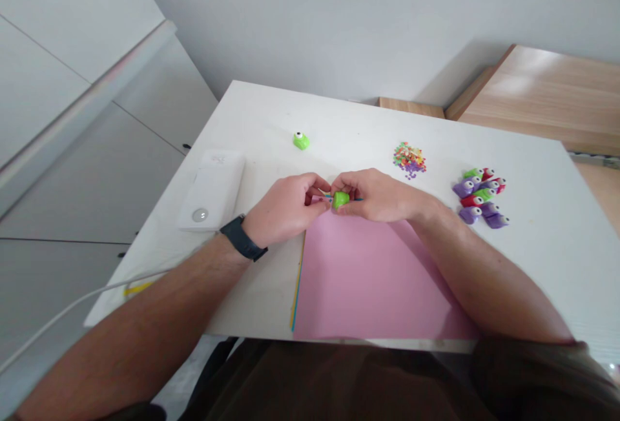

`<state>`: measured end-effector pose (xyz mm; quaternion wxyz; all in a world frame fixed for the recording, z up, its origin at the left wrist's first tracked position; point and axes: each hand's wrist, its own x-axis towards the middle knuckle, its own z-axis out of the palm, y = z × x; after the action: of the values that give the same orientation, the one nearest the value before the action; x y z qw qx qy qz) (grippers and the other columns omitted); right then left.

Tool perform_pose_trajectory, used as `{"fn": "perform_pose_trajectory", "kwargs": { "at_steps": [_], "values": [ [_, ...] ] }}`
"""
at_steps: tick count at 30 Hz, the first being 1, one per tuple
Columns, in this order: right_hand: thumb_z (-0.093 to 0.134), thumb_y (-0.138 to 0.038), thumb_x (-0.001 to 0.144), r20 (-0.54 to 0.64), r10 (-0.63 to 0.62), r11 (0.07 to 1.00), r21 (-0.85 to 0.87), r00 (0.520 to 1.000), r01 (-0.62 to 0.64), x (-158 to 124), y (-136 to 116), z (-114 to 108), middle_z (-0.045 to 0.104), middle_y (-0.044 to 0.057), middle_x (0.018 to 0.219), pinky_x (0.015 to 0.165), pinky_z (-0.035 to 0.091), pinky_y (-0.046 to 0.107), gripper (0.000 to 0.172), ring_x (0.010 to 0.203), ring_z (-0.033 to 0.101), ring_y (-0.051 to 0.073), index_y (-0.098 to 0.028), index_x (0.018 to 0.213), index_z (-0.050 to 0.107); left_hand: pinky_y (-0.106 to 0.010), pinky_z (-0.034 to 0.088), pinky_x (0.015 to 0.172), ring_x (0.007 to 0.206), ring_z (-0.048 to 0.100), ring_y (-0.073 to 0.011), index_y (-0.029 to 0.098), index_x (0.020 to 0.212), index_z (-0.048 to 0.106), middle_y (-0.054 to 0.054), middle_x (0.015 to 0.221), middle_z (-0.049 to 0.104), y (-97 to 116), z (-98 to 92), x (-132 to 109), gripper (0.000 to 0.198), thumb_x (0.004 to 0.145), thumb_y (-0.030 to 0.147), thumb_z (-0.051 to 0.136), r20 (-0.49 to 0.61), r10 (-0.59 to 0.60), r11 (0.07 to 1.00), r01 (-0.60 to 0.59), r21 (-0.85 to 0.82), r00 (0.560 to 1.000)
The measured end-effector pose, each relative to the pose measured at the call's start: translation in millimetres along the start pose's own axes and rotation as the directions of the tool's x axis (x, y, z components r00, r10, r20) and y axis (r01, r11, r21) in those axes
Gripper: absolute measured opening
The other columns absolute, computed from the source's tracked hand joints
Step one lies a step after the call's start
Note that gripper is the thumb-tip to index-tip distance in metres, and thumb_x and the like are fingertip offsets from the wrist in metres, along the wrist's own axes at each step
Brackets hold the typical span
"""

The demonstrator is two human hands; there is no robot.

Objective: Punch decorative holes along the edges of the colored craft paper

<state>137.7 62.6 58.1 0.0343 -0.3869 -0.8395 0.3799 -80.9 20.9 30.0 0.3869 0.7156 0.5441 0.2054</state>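
Note:
My right hand [375, 194] is closed round a small lime-green paper punch [340, 199] at the far edge of a pink sheet of paper [368, 279]. My left hand [285, 208] is beside it, thumb and fingers pinching the sheet's far left corner. Blue and yellow edges show that more sheets lie beneath the pink one. Small punched marks seem to show between the hands, though the fingers partly cover them. Another green punch [301, 141] with an eye-shaped button stands alone farther back on the white table [339, 111].
A pile of coloured paper cut-outs [409, 159] lies behind my right hand. Several purple, red and green punches [482, 198] are grouped at the right. To the left are a white box-shaped device [213, 188], a cable [97, 292] and a yellow object [138, 288].

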Motion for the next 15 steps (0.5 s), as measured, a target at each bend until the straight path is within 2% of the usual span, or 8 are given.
{"fn": "perform_pose_trajectory", "kwargs": {
  "at_steps": [8, 15],
  "values": [
    [0.069, -0.030, 0.084, 0.016, 0.000, 1.000, -0.002, 1.000, 0.000, 0.2, 3.6, -2.0, 0.072, 0.000, 0.091, 0.070, 0.040, 0.027, 0.031, 0.079, 0.061, 0.015, -0.020, 0.113, 0.071, -0.035, 0.060, 0.079, 0.089, 0.074, -0.0219, 0.023, 0.112, 0.068, -0.003, 0.098, 0.078, -2.9, 2.1, -0.8, 0.031, 0.086, 0.039, 0.067, -0.009, -0.015, 0.997, 0.014, -0.079, 1.000],
    [0.068, -0.028, 0.084, 0.017, 0.003, 1.000, 0.001, 1.000, -0.003, -0.5, 2.1, -1.8, 0.073, 0.001, 0.094, 0.071, 0.040, 0.027, 0.031, 0.081, 0.061, 0.015, -0.019, 0.114, 0.071, -0.035, 0.060, 0.081, 0.090, 0.074, -0.0225, 0.023, 0.112, 0.067, -0.004, 0.099, 0.078, -0.8, 1.2, -0.9, 0.031, 0.085, 0.039, 0.067, -0.003, -0.026, 0.996, 0.026, -0.084, 1.000]
  ]
}}
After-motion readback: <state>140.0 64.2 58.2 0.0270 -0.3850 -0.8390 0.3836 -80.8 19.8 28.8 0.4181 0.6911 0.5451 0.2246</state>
